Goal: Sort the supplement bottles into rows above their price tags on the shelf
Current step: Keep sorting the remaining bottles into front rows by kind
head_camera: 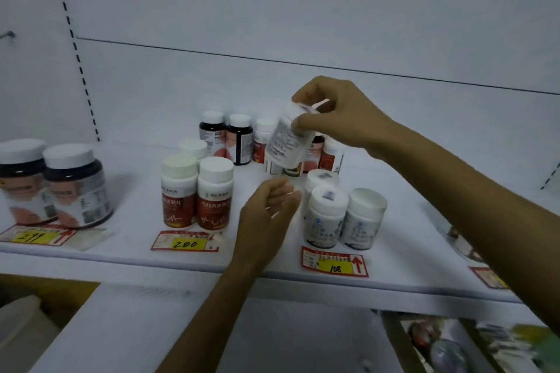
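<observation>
- A person's right hand point(335, 118) grips a white plastic supplement bottle with a grey-printed label point(286, 142) by its cap end, holding it tilted in the air above the white shelf point(136, 251), in front of a mixed cluster of bottles at the back.
- The left hand point(266, 215) hovers below it, empty, palm turned inward and fingers loosely curled and partly spread, just beside the white bottles on the right.
- Three white bottles with pale blue-and-white labels point(342, 215) stand upright in a tight group directly above the red-and-yellow price tag marked 108 point(335, 262) at the shelf's front edge.
- Three white-capped bottles with dark red labels point(197, 191) stand together above the red-and-yellow price tag marked 200 point(185, 242); two in front, one behind.
- Two large dark jars with white lids and pink-printed labels point(54, 185) stand side by side at far left, above the red-and-yellow price tag marked 299 point(35, 235).
- At the back of the shelf, unsorted dark-glass and red-labelled bottles with white caps point(233, 139) stand close together, some hidden behind the lifted bottle.
- A further price tag point(488, 277) at far right is partly covered by the right forearm; its number cannot be read.
</observation>
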Demonstrator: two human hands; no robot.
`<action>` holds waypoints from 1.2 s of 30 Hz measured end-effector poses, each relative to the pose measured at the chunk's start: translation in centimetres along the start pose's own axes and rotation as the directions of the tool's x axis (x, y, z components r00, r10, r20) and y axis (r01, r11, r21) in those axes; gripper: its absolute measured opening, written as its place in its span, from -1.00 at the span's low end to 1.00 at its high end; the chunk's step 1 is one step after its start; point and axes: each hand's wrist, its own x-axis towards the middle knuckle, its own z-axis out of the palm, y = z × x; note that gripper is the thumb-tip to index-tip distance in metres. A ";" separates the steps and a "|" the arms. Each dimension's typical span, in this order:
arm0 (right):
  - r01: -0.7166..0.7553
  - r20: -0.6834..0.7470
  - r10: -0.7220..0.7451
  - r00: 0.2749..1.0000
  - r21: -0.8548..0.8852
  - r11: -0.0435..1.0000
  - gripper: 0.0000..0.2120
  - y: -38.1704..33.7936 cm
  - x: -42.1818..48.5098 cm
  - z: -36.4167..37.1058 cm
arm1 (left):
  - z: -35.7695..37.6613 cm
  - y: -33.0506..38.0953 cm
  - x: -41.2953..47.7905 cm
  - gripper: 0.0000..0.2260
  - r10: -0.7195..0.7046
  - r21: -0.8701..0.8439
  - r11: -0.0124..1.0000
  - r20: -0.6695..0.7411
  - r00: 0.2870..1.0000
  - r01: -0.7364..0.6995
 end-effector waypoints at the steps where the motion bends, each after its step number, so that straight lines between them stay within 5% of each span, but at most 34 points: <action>1: -0.007 -0.036 0.010 0.999 0.065 0.998 -0.77 -0.1 -1.6 -1.3 | 0.4 0.8 -0.4 -0.72 0.027 -0.012 1.000 -0.055 0.998 -0.028; 6: -0.002 -0.093 0.032 0.995 0.310 0.951 -0.79 1.2 -10.2 -5.1 | 3.2 5.4 -3.8 -0.82 0.115 -0.135 0.979 -0.245 0.963 -0.151; 9: 0.017 -0.077 0.021 0.997 0.461 0.887 -0.79 2.9 -14.8 -5.5 | 5.3 7.4 -6.8 -0.81 0.087 -0.169 0.980 -0.096 0.992 -0.102; 12: 0.018 -0.069 0.031 0.997 0.609 0.793 -0.77 4.6 -19.0 -5.4 | 7.1 8.4 -10.4 -0.51 -0.120 -0.402 0.901 0.126 0.985 0.162; 15: -0.002 -0.109 0.108 0.988 0.695 0.719 -0.66 6.0 -22.3 -4.4 | 8.7 8.6 -13.3 -0.59 -0.087 -0.478 0.872 0.066 0.994 0.108; 18: -0.092 -0.087 0.264 0.961 0.797 0.597 -0.51 7.1 -24.9 -2.7 | 10.5 8.3 -14.9 -0.65 0.014 -0.328 0.943 -0.143 0.990 -0.061; 22: -0.151 0.022 0.312 0.950 0.905 0.397 -0.46 7.2 -27.0 -1.9 | 12.3 7.7 -16.2 -0.52 0.154 -0.088 0.980 -0.239 0.959 -0.179; 36: -0.127 0.025 0.340 0.940 0.952 0.280 -0.41 7.6 -27.1 -2.8 | 15.1 7.2 -16.2 -0.47 0.448 0.230 0.890 -0.285 0.847 -0.393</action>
